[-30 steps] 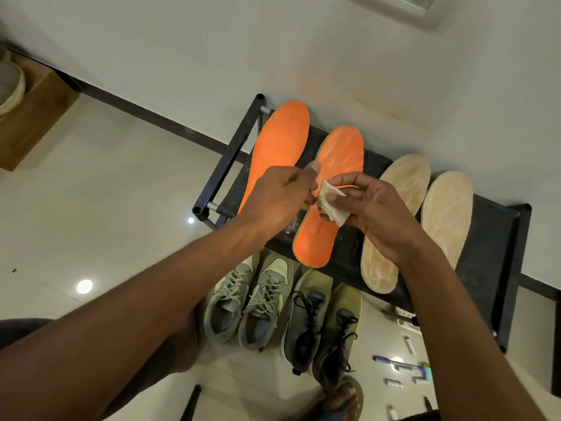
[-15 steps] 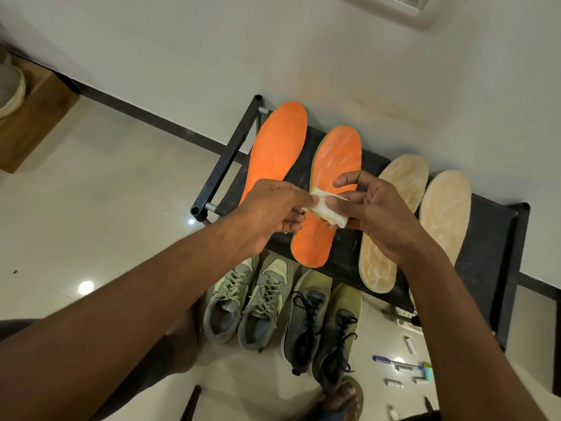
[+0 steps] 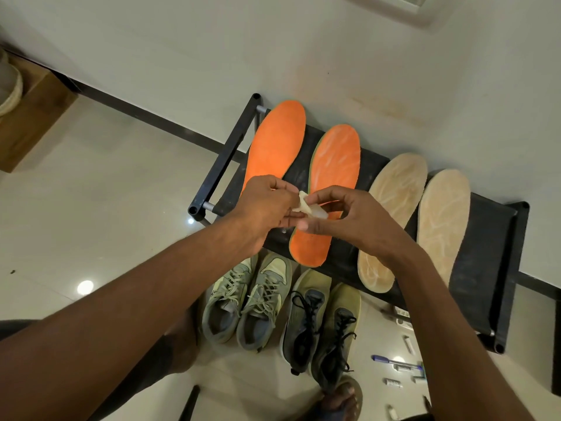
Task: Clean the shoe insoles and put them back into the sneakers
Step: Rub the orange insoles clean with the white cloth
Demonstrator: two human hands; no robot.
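Two orange insoles lie on a black rack: the left orange insole and the right orange insole, which shows whitish streaks. Two beige insoles lie to their right. Above the orange pair, my left hand and my right hand both pinch a small folded white wipe between their fingertips. On the floor below stand a pale green pair of sneakers and a dark olive pair with black laces.
A wall runs behind the rack with a dark skirting. A wooden box sits on the floor at far left. Pens and small tubes lie on the floor under the rack's right side. A sandalled foot shows at the bottom.
Both hands have moved slightly toward me and reworked the wipe between their fingers. The insoles and sneakers have not moved.
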